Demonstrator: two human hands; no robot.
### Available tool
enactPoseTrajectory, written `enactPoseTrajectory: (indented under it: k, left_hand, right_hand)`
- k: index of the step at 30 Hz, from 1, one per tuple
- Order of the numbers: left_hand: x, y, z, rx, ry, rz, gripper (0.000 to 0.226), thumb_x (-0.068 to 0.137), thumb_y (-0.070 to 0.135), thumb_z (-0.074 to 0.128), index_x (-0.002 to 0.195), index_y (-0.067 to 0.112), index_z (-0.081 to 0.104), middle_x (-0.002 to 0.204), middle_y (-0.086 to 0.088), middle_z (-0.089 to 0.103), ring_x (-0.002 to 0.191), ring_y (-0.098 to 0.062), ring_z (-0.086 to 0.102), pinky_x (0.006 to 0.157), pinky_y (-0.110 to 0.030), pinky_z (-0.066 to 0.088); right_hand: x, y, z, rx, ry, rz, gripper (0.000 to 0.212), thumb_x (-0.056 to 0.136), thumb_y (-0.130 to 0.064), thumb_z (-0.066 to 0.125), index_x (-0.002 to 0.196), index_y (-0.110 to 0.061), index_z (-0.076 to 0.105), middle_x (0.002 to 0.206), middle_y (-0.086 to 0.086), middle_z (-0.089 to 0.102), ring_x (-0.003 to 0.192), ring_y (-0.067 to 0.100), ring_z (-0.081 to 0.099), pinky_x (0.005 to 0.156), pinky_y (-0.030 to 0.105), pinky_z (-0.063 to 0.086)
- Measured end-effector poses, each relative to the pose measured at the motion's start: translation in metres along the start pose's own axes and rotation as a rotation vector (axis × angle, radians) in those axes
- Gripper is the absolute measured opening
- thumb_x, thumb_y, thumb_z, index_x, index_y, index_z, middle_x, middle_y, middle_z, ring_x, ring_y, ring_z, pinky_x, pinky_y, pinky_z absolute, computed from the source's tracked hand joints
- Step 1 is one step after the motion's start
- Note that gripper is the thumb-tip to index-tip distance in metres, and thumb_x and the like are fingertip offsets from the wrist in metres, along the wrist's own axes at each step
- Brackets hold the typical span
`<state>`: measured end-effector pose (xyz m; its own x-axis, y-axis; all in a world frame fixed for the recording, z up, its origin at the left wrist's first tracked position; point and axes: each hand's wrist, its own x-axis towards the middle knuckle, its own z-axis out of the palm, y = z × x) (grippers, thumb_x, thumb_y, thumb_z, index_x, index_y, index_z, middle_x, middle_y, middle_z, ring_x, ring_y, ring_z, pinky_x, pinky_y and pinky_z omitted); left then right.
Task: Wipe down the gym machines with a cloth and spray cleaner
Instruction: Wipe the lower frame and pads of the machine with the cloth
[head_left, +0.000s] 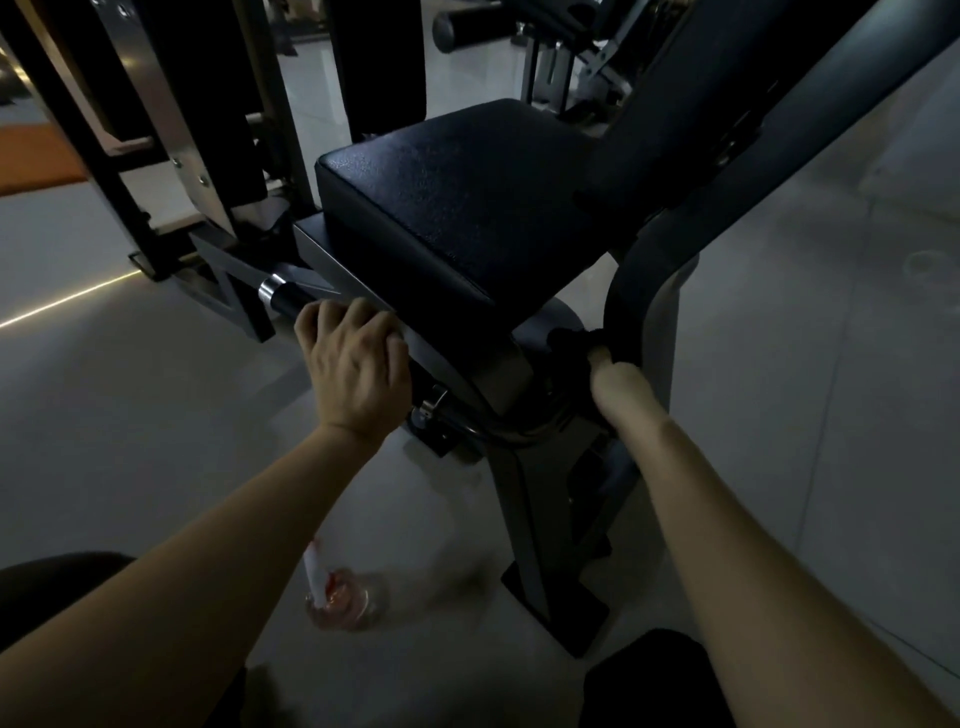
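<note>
A gym machine with a black padded seat (447, 208) and a grey frame (530, 467) fills the middle of the dim view. My left hand (356, 364) rests on the frame bar under the seat's front edge, fingers curled over it. My right hand (605, 364) reaches under the seat's right side and grips a dark cloth (571, 340) pressed against the curved frame post (639, 312); most of its fingers are hidden. A clear spray bottle (340, 597) with a white and red head stands on the floor below my left forearm.
Pale tiled floor (805, 415) spreads around the machine. A black handle with a chrome collar (283, 299) sticks out left of my left hand. More machine frames and a padded roller (467, 28) stand behind. My dark-clothed knees sit at the bottom edge.
</note>
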<state>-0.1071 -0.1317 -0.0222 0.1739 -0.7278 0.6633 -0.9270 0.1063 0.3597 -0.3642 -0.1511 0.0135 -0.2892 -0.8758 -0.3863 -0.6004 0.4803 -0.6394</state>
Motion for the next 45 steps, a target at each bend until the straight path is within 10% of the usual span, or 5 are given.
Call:
enactPoseTrajectory:
  k: [10, 20, 28, 36, 45]
  left_hand:
    - [-0.001, 0.004, 0.001, 0.001, 0.056, 0.034, 0.033, 0.097, 0.024, 0.036, 0.079, 0.013, 0.062, 0.088, -0.003, 0.057, 0.093, -0.026, 0.046, 0.106, -0.046, 0.03]
    - [-0.002, 0.003, 0.003, -0.019, 0.054, 0.027, 0.028, 0.098, 0.021, 0.04, 0.078, 0.016, 0.059, 0.085, -0.001, 0.055, 0.092, -0.023, 0.045, 0.106, -0.043, 0.029]
    - [0.002, -0.002, 0.004, -0.036, 0.069, 0.051, 0.029, 0.095, 0.026, 0.039, 0.074, 0.016, 0.058, 0.083, -0.001, 0.053, 0.088, -0.024, 0.045, 0.103, -0.046, 0.031]
    - [0.004, -0.003, 0.003, -0.004, 0.055, 0.085, 0.028, 0.095, 0.025, 0.036, 0.071, 0.022, 0.05, 0.079, 0.006, 0.044, 0.083, -0.019, 0.042, 0.099, -0.044, 0.033]
    - [0.002, 0.0, 0.001, -0.027, 0.037, 0.065, 0.03, 0.096, 0.025, 0.037, 0.072, 0.021, 0.054, 0.082, 0.003, 0.052, 0.087, -0.02, 0.045, 0.102, -0.047, 0.034]
  right_hand:
    - [-0.077, 0.021, 0.048, 0.59, -0.387, 0.142, 0.053, 0.091, -0.057, 0.061, 0.107, -0.007, 0.068, 0.083, 0.01, 0.071, 0.061, 0.022, 0.065, 0.055, 0.028, 0.049]
    - [-0.08, 0.008, 0.057, 0.575, 0.082, 0.029, 0.043, 0.099, -0.048, 0.055, 0.113, -0.007, 0.057, 0.099, 0.005, 0.06, 0.08, 0.018, 0.052, 0.082, 0.028, 0.04]
    - [-0.12, -0.031, 0.125, 1.085, -0.395, 0.35, 0.117, 0.044, -0.088, 0.072, 0.138, -0.022, 0.053, 0.121, 0.013, 0.068, 0.109, 0.033, 0.067, 0.1, 0.052, 0.051]
    - [-0.111, -0.009, 0.117, 0.974, -0.547, 0.143, 0.081, 0.078, -0.08, 0.051, 0.108, -0.01, 0.075, 0.082, 0.009, 0.066, 0.053, 0.015, 0.054, 0.047, 0.026, 0.04]
    - [-0.083, 0.038, 0.009, 0.055, 0.332, -0.426, 0.036, 0.09, -0.042, 0.071, 0.092, -0.008, 0.061, 0.081, -0.003, 0.063, 0.077, 0.02, 0.065, 0.054, 0.027, 0.042]
